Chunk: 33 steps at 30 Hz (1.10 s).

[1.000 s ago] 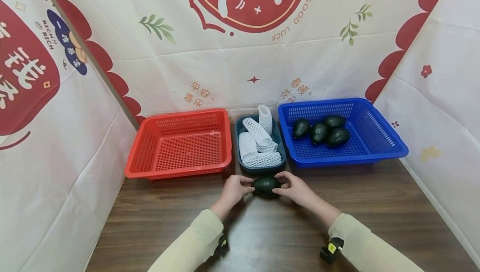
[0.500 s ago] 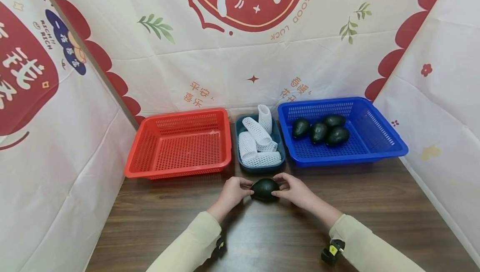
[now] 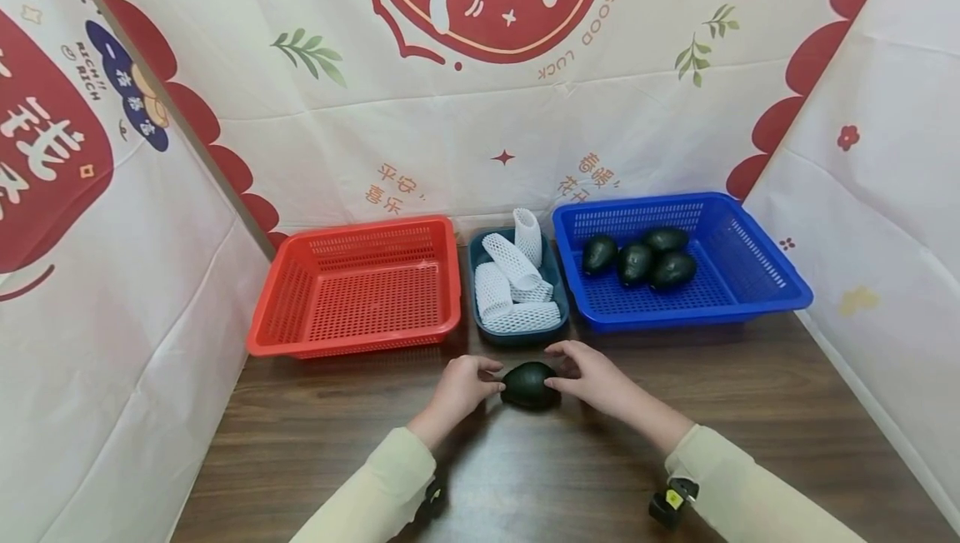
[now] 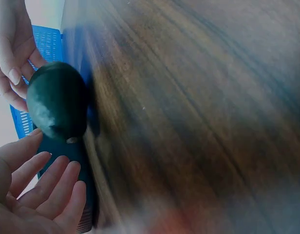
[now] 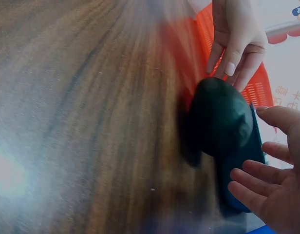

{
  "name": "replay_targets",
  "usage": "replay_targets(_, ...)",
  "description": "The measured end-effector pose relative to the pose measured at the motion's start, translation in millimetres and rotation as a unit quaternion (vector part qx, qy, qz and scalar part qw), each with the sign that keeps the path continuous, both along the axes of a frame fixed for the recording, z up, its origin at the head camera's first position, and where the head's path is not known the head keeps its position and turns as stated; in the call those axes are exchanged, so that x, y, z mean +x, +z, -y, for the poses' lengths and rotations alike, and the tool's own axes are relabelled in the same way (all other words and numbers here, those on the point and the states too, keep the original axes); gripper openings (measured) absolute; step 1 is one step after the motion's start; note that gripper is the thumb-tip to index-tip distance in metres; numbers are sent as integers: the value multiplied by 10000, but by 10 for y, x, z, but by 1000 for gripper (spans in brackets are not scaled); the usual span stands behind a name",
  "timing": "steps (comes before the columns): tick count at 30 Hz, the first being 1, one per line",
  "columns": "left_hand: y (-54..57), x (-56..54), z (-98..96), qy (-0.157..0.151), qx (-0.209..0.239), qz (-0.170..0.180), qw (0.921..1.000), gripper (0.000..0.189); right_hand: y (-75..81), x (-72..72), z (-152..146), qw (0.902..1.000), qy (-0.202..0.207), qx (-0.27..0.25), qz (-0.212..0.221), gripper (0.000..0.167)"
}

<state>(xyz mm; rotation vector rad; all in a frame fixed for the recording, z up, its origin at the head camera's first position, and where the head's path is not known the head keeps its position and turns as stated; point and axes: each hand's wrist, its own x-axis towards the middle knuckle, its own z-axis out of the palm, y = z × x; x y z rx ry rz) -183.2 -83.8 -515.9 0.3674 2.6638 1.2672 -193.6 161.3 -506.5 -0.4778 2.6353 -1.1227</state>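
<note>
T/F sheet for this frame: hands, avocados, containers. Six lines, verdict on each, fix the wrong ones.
1. The tray between the red basket and the blue basket holds white nets. True.
2. The red basket is right of the blue basket. False: it is left of it.
3. The blue basket holds four avocados. True.
4. The loose avocado is between the left hand and the right hand. True.
5. The right hand grips a white net. False: it is at the loose avocado.
6. The loose avocado is inside a net. False: it is bare.

Right wrist view: right hand (image 5: pixel 287 187) cut by edge, tabletop (image 5: pixel 106 122) blurred.
</note>
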Motion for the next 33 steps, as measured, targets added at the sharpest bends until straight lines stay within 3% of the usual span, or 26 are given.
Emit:
replay_targets(5,72,8,33,-25,-299,-195,9994,29,105,-15,2,9992,209,155,-304,48)
replay_targets(9,105,20,49,-59,-503,-156,9986,30,145,2,22,9977,533,199,-372,50)
replay_targets(15,69,66,48,-534,-640,-3,9965,31,107,75,77,9892,1349,540,-210,58)
replay_targets(19,18,66,30,-749,-566,-88,9955,32,36,80,103,9866,1482,623,-286,53)
replay_targets(33,-73,-137,-150,-227,-592,-87,9979,30,-36,-133,86,9850,1289,506,-1032,54)
